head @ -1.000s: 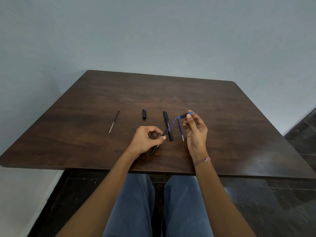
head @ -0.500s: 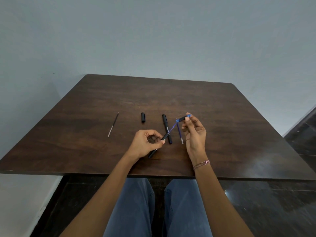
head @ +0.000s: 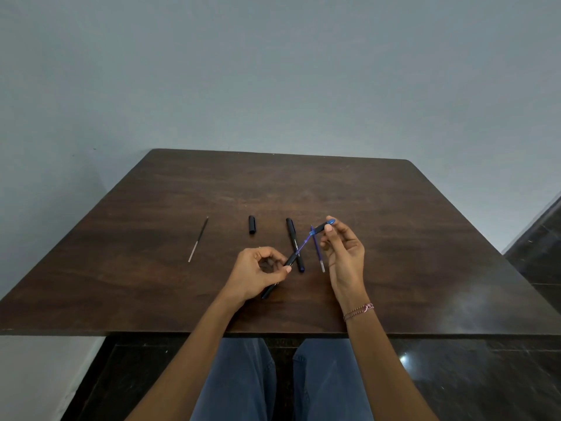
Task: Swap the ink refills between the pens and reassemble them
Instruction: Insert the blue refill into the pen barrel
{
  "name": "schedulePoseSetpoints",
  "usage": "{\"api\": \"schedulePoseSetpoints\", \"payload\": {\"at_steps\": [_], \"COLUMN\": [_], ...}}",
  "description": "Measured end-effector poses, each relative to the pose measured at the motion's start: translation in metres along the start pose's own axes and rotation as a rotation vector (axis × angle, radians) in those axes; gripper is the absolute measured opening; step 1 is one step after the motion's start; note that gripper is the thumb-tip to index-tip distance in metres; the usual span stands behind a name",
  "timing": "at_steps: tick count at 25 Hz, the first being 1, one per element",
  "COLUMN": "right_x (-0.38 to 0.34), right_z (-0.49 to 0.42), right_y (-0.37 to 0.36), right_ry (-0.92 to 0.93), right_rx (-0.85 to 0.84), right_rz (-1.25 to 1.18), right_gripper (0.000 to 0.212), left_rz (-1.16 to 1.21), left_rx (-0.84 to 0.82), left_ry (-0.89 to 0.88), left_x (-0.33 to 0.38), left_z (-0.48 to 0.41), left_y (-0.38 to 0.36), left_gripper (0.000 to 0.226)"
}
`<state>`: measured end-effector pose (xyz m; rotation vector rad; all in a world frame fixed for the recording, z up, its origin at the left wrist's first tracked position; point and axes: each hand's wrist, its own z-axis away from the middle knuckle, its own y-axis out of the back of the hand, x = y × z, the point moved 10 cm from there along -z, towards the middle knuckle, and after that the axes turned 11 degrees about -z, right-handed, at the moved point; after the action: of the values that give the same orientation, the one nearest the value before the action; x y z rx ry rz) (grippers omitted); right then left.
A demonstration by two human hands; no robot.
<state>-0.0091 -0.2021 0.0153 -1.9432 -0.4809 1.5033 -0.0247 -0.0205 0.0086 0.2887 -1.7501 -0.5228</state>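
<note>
The scene is lit by soft, even light, and it is rather dim. A pale shine is laid across the table (head: 455, 299) near its front right corner. A small bright spot of glare is seen on the shiny dark floor (head: 455, 375) below that corner. Only faint, soft shadows are cast on the table under the left hand (head: 258, 273) and right hand (head: 346, 256). The pen (head: 293, 258) held between them is shown sharp. The table's sides are stretched outward by the wide lens.

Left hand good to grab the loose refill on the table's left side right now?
Likely not yet: nothing blocks the refill, but the left hand grips a pen barrel.
</note>
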Motion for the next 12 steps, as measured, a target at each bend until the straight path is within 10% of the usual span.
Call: {"api": "schedulePoseSetpoints", "payload": {"at_steps": [12], "right_x": [0.0058], "right_z": [0.0008], "right_y": [-0.0042], "right_ry": [-0.050], "right_rx": [-0.029], "right_rz": [0.017], "right_gripper": [0.016], "left_rz": [0.013], "left_rx": [0.004], "left_ry": [0.005], "left_x": [-0.0026], "left_z": [-0.0016], "left_y": [-0.0003], "left_gripper": [0.012]}}
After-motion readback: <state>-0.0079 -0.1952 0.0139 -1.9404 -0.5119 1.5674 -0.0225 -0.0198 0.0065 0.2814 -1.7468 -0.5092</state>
